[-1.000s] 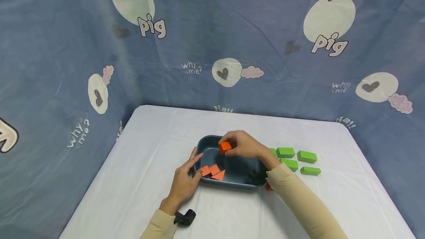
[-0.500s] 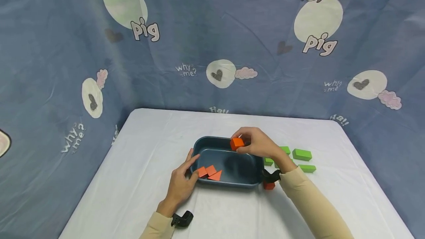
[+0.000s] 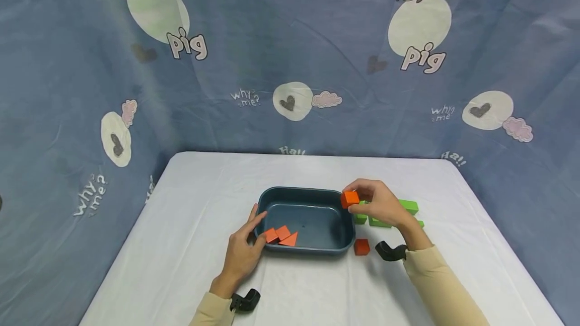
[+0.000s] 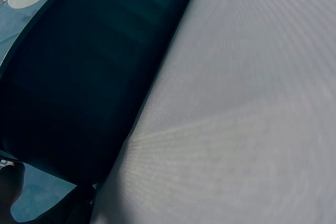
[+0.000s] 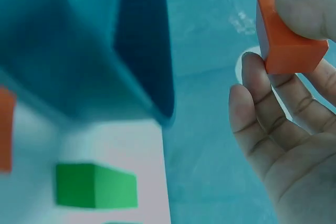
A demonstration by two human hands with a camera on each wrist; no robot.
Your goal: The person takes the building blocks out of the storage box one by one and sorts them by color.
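Note:
My right hand [image 3: 376, 205] pinches an orange cube [image 3: 350, 199] above the right rim of the dark blue tray [image 3: 308, 195]; the right wrist view shows the orange cube [image 5: 286, 38] held between thumb and fingers [image 5: 262, 93]. My left hand [image 3: 242, 248] rests against the tray's left wall with straight fingers. Three orange blocks [image 3: 282, 236] lie in the tray's front left corner. Another orange cube [image 3: 361, 246] sits on the table by the tray's front right corner. The left wrist view shows only the tray's wall [image 4: 89, 77] and white cloth.
Several green blocks [image 3: 408, 207] lie on the white tablecloth right of the tray, partly hidden behind my right hand; one green block [image 5: 95, 185] appears in the right wrist view. A blue patterned curtain [image 3: 290, 54] closes off the back and sides.
My right hand has carried the orange cube rightward, from over the tray's middle to its right rim. The left hand has stayed at the tray's left wall.

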